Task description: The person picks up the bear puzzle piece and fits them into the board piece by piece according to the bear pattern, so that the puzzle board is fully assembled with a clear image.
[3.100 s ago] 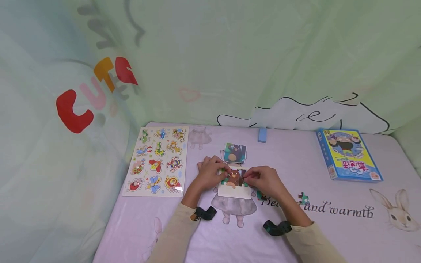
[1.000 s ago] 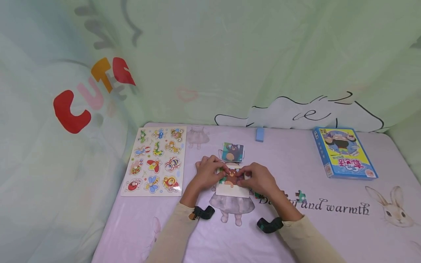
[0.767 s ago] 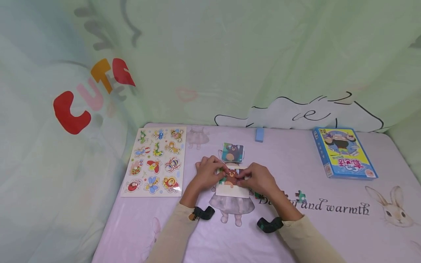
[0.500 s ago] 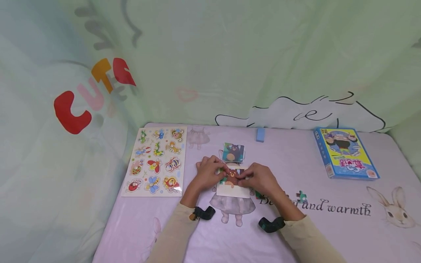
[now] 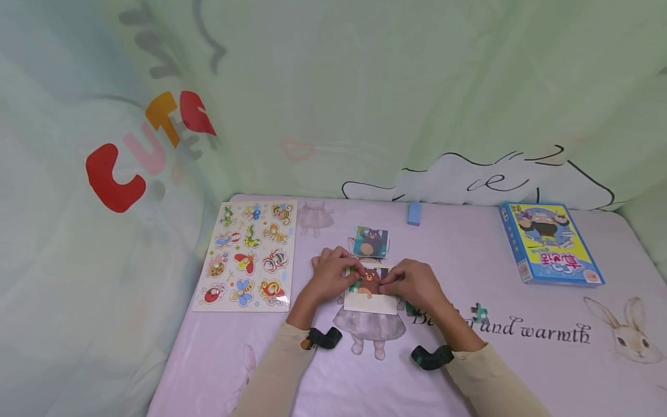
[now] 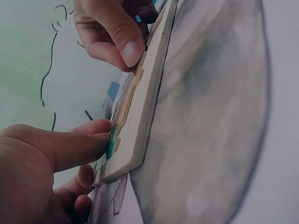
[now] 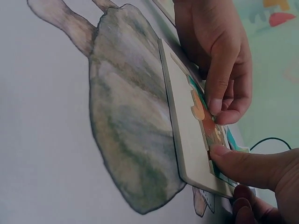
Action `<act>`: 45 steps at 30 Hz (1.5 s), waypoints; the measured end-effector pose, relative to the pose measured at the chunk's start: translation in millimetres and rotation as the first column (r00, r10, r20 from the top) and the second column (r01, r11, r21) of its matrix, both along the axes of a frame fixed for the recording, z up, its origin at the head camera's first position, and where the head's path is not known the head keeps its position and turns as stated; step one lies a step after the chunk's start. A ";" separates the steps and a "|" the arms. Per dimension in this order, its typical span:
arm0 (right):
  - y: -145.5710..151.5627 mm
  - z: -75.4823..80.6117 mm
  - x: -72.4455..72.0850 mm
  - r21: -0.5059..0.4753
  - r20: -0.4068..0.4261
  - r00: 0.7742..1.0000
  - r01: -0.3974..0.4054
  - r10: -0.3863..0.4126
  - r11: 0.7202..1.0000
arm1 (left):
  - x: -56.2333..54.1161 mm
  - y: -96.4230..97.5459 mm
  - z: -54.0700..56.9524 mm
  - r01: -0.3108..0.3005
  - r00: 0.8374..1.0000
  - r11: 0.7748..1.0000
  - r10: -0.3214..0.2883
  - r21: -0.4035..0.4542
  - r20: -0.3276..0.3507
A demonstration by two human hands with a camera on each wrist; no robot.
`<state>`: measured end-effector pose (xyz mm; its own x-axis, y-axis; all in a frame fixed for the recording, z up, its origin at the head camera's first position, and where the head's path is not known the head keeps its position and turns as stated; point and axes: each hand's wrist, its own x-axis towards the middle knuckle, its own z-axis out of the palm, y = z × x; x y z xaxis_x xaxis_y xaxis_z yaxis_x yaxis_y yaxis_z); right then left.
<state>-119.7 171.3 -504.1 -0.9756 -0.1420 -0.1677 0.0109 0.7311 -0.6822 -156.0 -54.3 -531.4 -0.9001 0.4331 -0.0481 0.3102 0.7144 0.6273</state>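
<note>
A cream puzzle board [image 5: 370,303] lies mid-table, its upper part filled with pieces forming a brown bear [image 5: 369,282] among green ones; its lower strip is bare. My left hand [image 5: 333,274] holds the board's left side, thumb on the pieces and other fingers curled by the edge, as the left wrist view shows. From the right, my right hand [image 5: 415,284] pinches at a puzzle piece beside the bear, its thumb [image 7: 223,151] pressing on top; the fingers mostly hide that piece. Just behind the board is a square bear picture [image 5: 371,242].
Loose puzzle pieces lie right of the board: a green one [image 5: 480,313] and another [image 5: 411,309] partly behind my right hand. An insect puzzle board [image 5: 245,258] is at left. A blue block [image 5: 414,214] stands at the back, a yellow-and-blue box [image 5: 554,243] at right.
My right hand has shifted from the board's right side in over the bear, then slightly back to the right. The left hand keeps its place on the board.
</note>
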 end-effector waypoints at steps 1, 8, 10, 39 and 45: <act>0.0 -0.4 0.0 0.003 -0.004 1.000 -0.006 0.006 1.000 | 0.0 -0.1 0.0 0.000 1.000 1.000 0.000 0.001 -0.001; 0.2 0.2 -0.5 0.000 -0.006 0.999 -0.041 0.041 0.999 | -0.1 -0.3 -0.4 -0.001 1.000 1.000 0.001 -0.001 -0.003; 0.0 1.0 -0.3 0.003 -0.005 0.999 -0.048 0.048 0.999 | -0.2 -0.3 -0.4 -0.002 1.000 1.000 0.002 -0.003 -0.001; -2.8 2.3 1.5 0.009 0.001 0.997 -0.077 0.077 0.997 | 1.7 1.2 2.5 -0.012 1.000 1.000 0.012 -0.006 -0.003; -3.0 3.5 2.2 0.010 0.004 0.998 -0.070 0.069 0.998 | 2.3 1.5 4.1 -0.009 1.000 1.000 0.009 -0.002 -0.001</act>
<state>-117.6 168.3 -500.5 -0.9628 -0.2077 -0.1728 -0.0378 0.7368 -0.6751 -153.7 -52.8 -527.3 -0.9039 0.4250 -0.0477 0.3047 0.7182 0.6256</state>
